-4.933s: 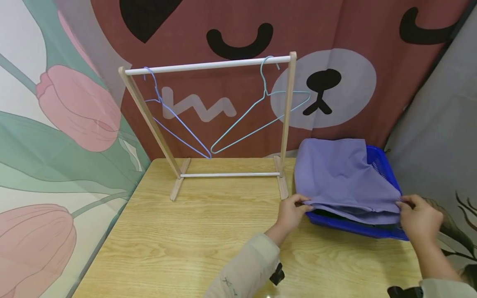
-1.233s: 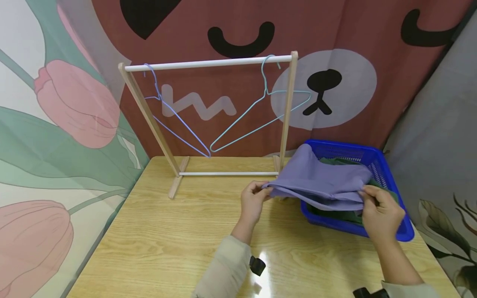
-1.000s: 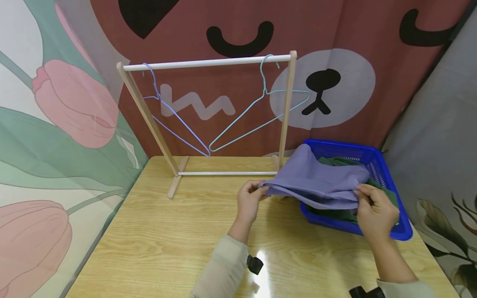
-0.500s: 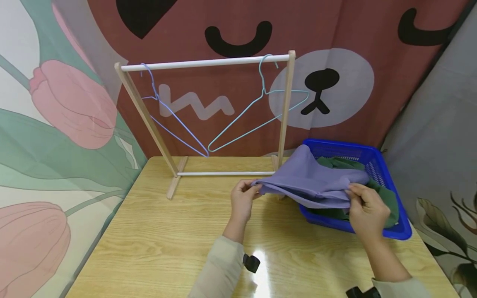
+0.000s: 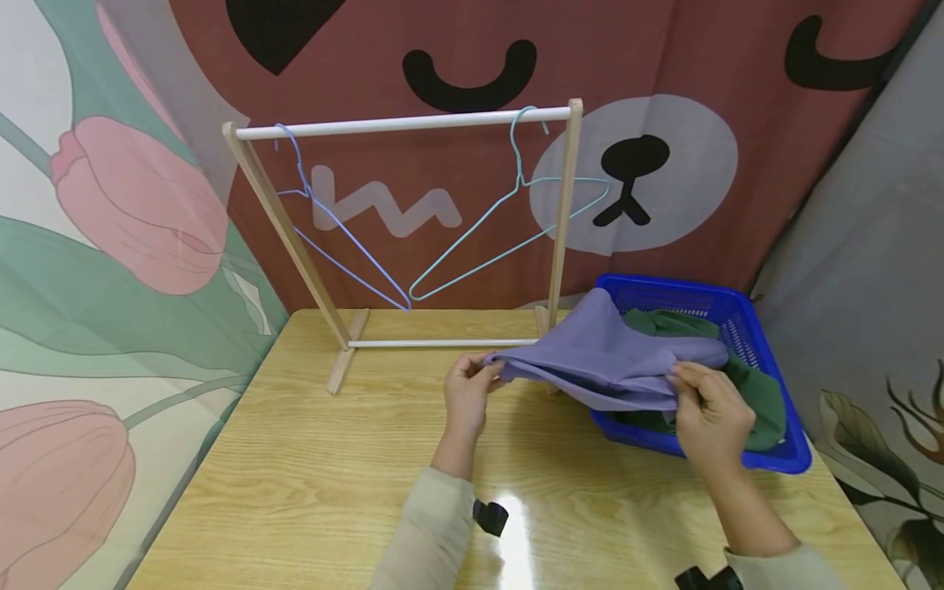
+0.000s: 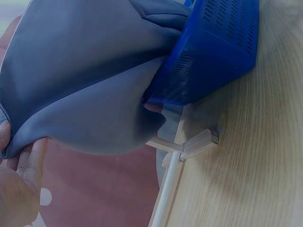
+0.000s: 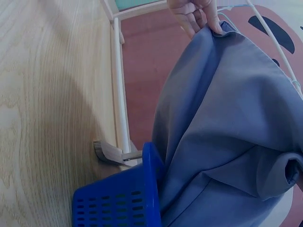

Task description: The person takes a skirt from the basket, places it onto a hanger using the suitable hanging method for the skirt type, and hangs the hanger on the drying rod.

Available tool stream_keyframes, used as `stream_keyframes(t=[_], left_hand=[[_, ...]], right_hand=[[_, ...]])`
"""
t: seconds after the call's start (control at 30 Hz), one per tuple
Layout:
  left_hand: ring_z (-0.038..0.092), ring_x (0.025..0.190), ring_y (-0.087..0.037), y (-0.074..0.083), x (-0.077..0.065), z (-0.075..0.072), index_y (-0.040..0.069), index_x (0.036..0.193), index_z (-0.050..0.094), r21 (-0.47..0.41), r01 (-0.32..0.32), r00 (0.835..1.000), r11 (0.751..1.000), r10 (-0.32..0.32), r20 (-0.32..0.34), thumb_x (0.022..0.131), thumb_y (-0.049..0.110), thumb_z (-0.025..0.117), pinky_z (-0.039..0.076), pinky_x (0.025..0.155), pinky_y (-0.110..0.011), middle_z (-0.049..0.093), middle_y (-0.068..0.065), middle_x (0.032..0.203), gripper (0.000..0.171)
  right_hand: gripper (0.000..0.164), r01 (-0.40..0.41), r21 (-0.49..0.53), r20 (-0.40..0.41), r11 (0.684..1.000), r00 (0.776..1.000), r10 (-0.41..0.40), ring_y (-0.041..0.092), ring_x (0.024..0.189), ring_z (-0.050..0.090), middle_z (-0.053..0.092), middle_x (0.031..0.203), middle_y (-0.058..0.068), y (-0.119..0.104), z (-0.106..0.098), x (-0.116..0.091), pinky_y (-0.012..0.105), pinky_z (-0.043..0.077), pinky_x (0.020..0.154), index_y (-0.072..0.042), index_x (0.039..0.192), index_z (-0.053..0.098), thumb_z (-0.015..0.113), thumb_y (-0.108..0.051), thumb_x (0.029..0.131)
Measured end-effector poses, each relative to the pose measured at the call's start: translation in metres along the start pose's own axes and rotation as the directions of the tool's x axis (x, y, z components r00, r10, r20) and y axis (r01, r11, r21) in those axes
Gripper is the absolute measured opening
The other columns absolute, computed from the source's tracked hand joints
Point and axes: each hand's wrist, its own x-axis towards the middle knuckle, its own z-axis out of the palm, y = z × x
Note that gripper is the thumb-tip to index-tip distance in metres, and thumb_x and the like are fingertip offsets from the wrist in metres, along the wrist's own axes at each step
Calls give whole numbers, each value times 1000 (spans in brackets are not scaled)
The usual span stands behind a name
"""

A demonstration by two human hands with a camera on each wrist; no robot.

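Both hands hold a purple garment (image 5: pixel 590 352) by its edge, stretched between them with a layered opening facing the person. My left hand (image 5: pixel 466 397) pinches the left corner over the table, thumb above and fingers below, as the left wrist view also shows on the garment (image 6: pixel 90 104). My right hand (image 5: pixel 714 418) pinches the other end, in front of the blue basket (image 5: pixel 795 455). The garment's far part still lies over the basket's left rim. In the right wrist view the garment (image 7: pixel 227 109) hangs in folds, with a rolled end at the right edge.
Green cloth (image 5: pixel 763 401) lies in the basket. Left of it stands a wooden rack with a white top bar (image 5: pixel 401 124); a periwinkle hanger (image 5: pixel 359 246) and a turquoise hanger (image 5: pixel 468 234) hang there. A printed curtain (image 5: pixel 664 49) closes off the back of the table (image 5: pixel 295 492).
The garment, which covered the basket earlier, has come left and toward the person in both hands, uncovering the green cloth. Over the last second both hands have kept drifting slowly left.
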Motion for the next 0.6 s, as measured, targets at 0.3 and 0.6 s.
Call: stream_keyframes(t=[0.3,0.6], left_hand=[[58,66,-17,-13,9,-18,-4,87,61,-92,-119,992,989,123,37,72,-3,64,51,58,-33,57,-11,76,15],[58,67,-21,-22,22,-28,-2,88,62,-178,-170,985,969,174,5,70,0,68,51,57,-35,56,-12,77,19]], right_hand=[[15,11,20,4,1000,1000,-11,0,75,53,59,66,22,-5,8,1,11,40,71,10,63,61,61,23,57],[5,70,92,10,993,997,-71,16,69,56,59,67,22,-16,17,5,13,41,71,10,63,61,61,13,66]])
